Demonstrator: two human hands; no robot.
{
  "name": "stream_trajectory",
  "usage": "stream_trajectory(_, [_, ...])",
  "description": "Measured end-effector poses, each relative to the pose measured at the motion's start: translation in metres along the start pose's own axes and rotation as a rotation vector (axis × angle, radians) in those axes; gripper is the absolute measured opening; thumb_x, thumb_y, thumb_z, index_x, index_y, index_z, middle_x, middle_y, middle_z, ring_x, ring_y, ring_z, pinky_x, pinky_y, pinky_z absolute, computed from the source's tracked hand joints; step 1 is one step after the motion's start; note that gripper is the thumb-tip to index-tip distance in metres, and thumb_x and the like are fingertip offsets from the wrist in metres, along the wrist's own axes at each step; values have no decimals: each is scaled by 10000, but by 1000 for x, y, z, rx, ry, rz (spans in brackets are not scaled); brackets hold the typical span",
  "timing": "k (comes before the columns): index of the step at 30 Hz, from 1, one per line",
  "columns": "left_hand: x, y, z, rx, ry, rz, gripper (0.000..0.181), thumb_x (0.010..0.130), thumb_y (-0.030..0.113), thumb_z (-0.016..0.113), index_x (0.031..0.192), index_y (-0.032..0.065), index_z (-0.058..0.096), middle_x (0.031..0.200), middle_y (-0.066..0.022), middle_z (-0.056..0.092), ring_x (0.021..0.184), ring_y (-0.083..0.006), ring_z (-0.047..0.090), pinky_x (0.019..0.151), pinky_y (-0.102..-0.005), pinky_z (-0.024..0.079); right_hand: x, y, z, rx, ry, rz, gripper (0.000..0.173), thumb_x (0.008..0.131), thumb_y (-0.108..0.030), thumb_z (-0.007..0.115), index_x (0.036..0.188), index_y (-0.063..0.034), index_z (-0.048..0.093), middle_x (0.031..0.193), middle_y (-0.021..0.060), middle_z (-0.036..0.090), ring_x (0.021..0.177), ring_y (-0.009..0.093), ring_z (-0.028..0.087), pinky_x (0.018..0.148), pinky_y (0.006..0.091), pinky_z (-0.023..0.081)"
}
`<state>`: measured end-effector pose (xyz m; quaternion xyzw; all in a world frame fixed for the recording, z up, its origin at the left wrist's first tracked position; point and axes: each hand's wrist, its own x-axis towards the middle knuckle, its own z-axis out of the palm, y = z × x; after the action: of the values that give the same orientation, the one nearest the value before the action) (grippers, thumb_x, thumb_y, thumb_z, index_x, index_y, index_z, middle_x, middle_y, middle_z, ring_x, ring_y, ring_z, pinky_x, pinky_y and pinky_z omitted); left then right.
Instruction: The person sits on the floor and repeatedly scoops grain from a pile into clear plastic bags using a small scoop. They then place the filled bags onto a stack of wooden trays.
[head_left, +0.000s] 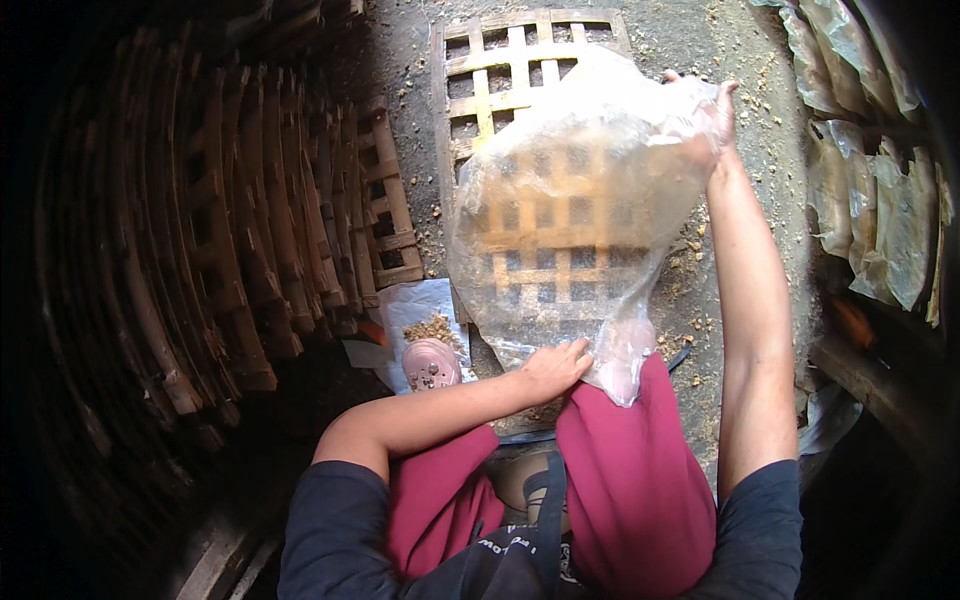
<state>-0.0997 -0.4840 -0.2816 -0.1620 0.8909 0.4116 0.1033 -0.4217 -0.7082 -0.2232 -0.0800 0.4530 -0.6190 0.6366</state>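
A large translucent plastic sheet or bag (555, 195) is stretched between my two hands above a flat wooden lattice rack (480, 97), whose slats show through it. Up at the far right, my right hand (709, 124) grips the bunched edge with its arm extended. My left hand (555, 371) is closed on the near edge, just over my knee. One corner of the plastic hangs down onto my magenta trousers (622, 450). The rack lies on the ground in front of me, its near part covered by the plastic.
Many similar lattice racks (247, 225) stand stacked on edge at the left. Plastic-like sheets (870, 210) hang at the right. A pink clog (431, 365) rests on a pale sheet (397, 307) beside brown crumbs (435, 330). Crumbs are scattered over the floor (697, 300).
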Motion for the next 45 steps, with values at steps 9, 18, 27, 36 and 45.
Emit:
stream_trajectory(9, [26,-6,-6,-112,-71,41,382,725,44,585,1092,60,481,1188,-149,483,1017,-326,553,782,-377,511,-11,9,68,-995,-58,-103,446,834,-131,624,1253,-28,509,1076,144,620,966,198,617,820,314,539])
stream_trajectory(18, [35,-22,1,-6,208,101,225,735,105,538,953,52,522,1035,-132,527,954,-296,540,773,-359,488,-31,-7,221,-722,-1130,-238,339,914,-226,552,1206,-54,553,1091,120,637,959,206,625,921,336,468])
stream_trajectory(27, [37,-27,-23,-42,147,47,315,706,48,563,1018,41,518,1075,-158,503,1019,-314,511,836,-375,470,53,-11,64,-874,-17,-419,267,910,-142,549,1157,-43,570,921,52,651,786,119,602,783,264,476])
stream_trajectory(36, [36,-39,-55,-172,327,221,269,760,134,603,994,38,511,1155,-189,505,1095,-329,491,920,-429,412,84,20,57,-726,165,-365,235,922,-139,529,1122,-23,572,923,57,650,714,118,608,667,271,489])
stream_trajectory(45, [45,-160,-197,-282,669,-309,573,787,100,487,1342,27,363,1322,-218,431,1230,-319,423,1064,-416,319,101,31,52,-821,128,-389,314,896,-118,564,1196,-28,535,1012,89,644,783,113,619,684,271,483])
